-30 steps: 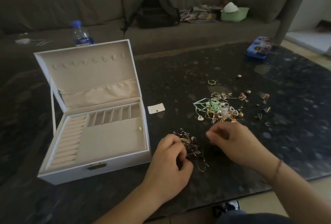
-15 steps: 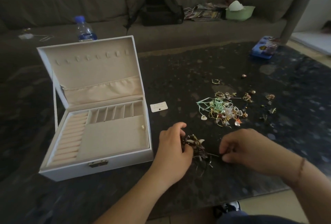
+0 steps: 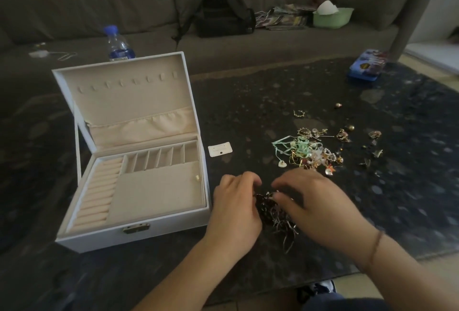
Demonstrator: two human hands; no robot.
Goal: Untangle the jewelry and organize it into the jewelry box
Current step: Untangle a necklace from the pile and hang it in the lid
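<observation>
Head view, looking down on a dark speckled table (image 3: 248, 92), and both hands are right on the dark tangle of jewelry (image 3: 274, 211) at the near edge. The left hand (image 3: 234, 209) has its fingers curled in against the tangle's left side, gripping it; the right hand (image 3: 315, 206) comes over the top with fingertips bent down into the knot, pinching at it (exactly which strand it has, I cannot tell). A thin bracelet (image 3: 375, 243) sits on the right wrist.

Just left of the hands stands the white jewelry box (image 3: 134, 236), lid propped upright, beige lining showing. Ring rolls run down its left side, a row of small slots lies along the back, and the big open compartment holds one tiny gold piece (image 3: 197, 177) near its right wall.

Beyond the hands, a second pile (image 3: 308, 153), pale green ribbon snarled with gold chains and beads, lies on the table, with loose earrings and small pieces scattered to its right and behind it. A small white earring card (image 3: 220, 149) lies between box and pile.

Far right corner: a blue tin (image 3: 365, 66). Behind the table, a grey sofa (image 3: 99, 0) carries a water bottle (image 3: 118, 45), a black backpack (image 3: 223, 15), magazines and a green bowl (image 3: 332, 17).
</observation>
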